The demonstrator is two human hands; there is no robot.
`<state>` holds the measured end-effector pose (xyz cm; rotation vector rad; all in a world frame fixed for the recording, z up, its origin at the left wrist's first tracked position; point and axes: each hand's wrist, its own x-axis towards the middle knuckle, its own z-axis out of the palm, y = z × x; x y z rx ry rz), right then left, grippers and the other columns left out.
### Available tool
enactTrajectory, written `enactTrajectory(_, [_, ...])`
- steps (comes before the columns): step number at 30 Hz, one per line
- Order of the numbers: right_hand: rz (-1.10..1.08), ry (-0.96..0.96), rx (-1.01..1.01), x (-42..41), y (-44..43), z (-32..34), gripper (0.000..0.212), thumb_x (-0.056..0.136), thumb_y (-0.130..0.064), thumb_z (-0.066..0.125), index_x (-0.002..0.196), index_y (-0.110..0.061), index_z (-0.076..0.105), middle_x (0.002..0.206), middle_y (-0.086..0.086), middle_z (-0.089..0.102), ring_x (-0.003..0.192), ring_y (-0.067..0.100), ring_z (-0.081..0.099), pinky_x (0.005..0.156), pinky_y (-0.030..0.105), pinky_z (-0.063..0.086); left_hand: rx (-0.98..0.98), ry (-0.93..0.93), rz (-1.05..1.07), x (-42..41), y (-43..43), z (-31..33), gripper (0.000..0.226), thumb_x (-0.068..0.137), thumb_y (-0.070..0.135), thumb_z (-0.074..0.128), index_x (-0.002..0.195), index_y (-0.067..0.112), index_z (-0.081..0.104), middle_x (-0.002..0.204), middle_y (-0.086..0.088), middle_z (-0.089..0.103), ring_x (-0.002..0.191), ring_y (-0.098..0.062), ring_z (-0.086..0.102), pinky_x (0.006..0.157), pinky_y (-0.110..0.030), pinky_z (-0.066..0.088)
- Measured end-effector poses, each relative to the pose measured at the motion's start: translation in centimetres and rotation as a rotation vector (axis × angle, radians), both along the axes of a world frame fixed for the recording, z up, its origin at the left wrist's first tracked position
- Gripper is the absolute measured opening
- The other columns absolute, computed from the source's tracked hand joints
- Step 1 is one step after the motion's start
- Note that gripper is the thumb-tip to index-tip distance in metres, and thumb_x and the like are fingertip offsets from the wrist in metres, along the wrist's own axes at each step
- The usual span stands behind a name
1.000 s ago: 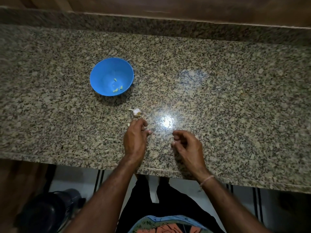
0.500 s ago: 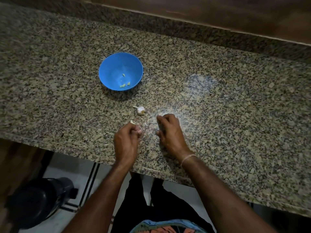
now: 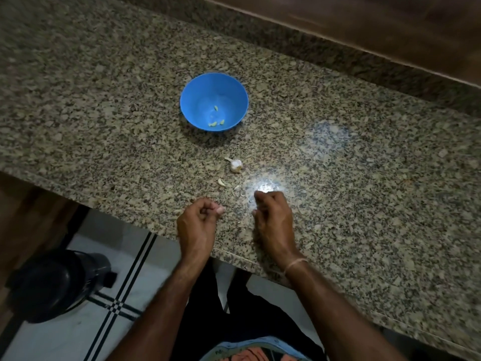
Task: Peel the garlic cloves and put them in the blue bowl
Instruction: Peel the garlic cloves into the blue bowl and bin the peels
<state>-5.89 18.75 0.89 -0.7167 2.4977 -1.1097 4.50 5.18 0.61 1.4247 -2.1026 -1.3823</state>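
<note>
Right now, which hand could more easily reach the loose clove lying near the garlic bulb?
Probably the left hand: its curled fingertips are closest to the loose clove. The right hand is off to the side, by the peel scraps.

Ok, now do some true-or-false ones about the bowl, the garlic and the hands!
1. The bowl is blue. True.
2. The bowl is empty. False: three peeled cloves lie in it.
3. The garlic head lies on the counter, between the bowl and the hands. True.
4. The right hand is reaching into the bowl. False: it is over the counter near the front edge, away from the bowl.
5. The left hand touches the garlic head. False: it is apart from it, nearer the counter's edge.
</note>
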Motion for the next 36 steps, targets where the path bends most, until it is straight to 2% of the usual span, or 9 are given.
enactTrajectory(5, [0.033,0.015,-0.02,-1.3,-3.8,-1.0,0.028,0.097,0.002,0.064,0.124,-0.001,0.066,0.117,0.014,0.058,0.103,0.026,0.059,0.091,0.036,0.055,-0.003,-0.018,-0.005,-0.1,0.2,0.4,0.01,0.092,0.022,0.08,0.087,0.02,0.071,0.082,0.011,0.072,0.077,-0.004,0.068,0.059,-0.009,0.047])
enactTrajectory(9, [0.087,0.005,-0.022,-2.3,-3.3,-1.5,0.05,0.093,-0.01,0.077,0.14,-0.009,0.058,0.128,0.002,0.049,0.114,0.008,0.043,0.091,0.003,0.043,0.004,0.0,0.005,0.0,0.0,0.3,0.011,0.089,0.024,0.082,0.088,0.019,0.072,0.083,0.009,0.073,0.078,-0.005,0.069,0.062,-0.015,0.052])
enactTrajectory(11, [0.152,0.092,0.034,-2.3,-3.7,-2.0,0.059,0.088,-0.015,0.083,0.141,-0.01,0.058,0.129,-0.001,0.049,0.113,0.003,0.036,0.089,-0.002,0.034,0.009,0.014,0.007,0.2,0.0,0.2,0.012,0.089,0.025,0.082,0.089,0.019,0.072,0.084,0.009,0.073,0.078,-0.005,0.07,0.064,-0.018,0.055])
enactTrajectory(14, [0.166,0.13,0.019,-1.5,-4.9,-2.2,0.048,0.087,-0.008,0.082,0.132,-0.009,0.067,0.122,-0.002,0.054,0.109,0.004,0.041,0.086,-0.004,0.036,0.01,0.026,0.007,0.3,0.1,0.1,0.012,0.089,0.023,0.082,0.089,0.017,0.072,0.083,0.009,0.073,0.076,-0.003,0.069,0.061,-0.01,0.052])
enactTrajectory(19, [0.07,0.173,-0.031,-1.5,-5.6,-2.0,0.007,0.093,-0.007,0.075,0.097,-0.013,0.074,0.096,-0.008,0.059,0.091,0.008,0.053,0.07,0.006,0.036,0.008,0.028,0.006,0.6,0.0,0.1,0.014,0.089,0.027,0.082,0.087,0.019,0.071,0.081,0.01,0.073,0.076,-0.004,0.07,0.064,-0.015,0.056])
enactTrajectory(24, [0.09,0.229,0.077,-1.5,-6.1,-1.3,0.013,0.091,0.0,0.067,0.089,-0.013,0.07,0.09,-0.004,0.059,0.086,0.012,0.05,0.065,0.009,0.027,0.034,0.03,0.01,0.8,-0.3,0.3,0.012,0.089,0.023,0.082,0.088,0.019,0.07,0.082,0.01,0.072,0.078,-0.006,0.07,0.067,-0.019,0.057])
enactTrajectory(31, [0.205,0.331,0.312,-1.5,-6.4,-1.4,0.011,0.101,-0.004,0.059,0.11,-0.009,0.063,0.106,0.007,0.06,0.093,0.015,0.038,0.074,0.028,0.038,0.065,0.039,0.015,0.9,-0.5,0.1,0.012,0.089,0.023,0.081,0.088,0.019,0.07,0.084,0.007,0.072,0.082,-0.011,0.071,0.076,-0.03,0.062])
enactTrajectory(34, [0.209,0.25,0.34,-0.9,-5.4,-0.7,0.011,0.105,-0.006,0.05,0.107,-0.009,0.06,0.103,0.003,0.054,0.093,0.016,0.042,0.076,0.026,0.037,0.058,0.053,0.015,1.2,-0.5,0.4,0.013,0.089,0.025,0.082,0.089,0.019,0.071,0.085,0.007,0.073,0.083,-0.011,0.071,0.074,-0.027,0.061])
enactTrajectory(36, [0.124,0.081,0.211,0.1,-4.6,0.0,0.019,0.103,-0.001,0.046,0.092,-0.01,0.059,0.095,0.002,0.059,0.084,0.021,0.052,0.073,0.026,0.042,0.066,0.069,0.021,1.6,-0.5,0.5,0.013,0.089,0.025,0.082,0.088,0.019,0.071,0.085,0.007,0.073,0.083,-0.011,0.071,0.074,-0.028,0.062])
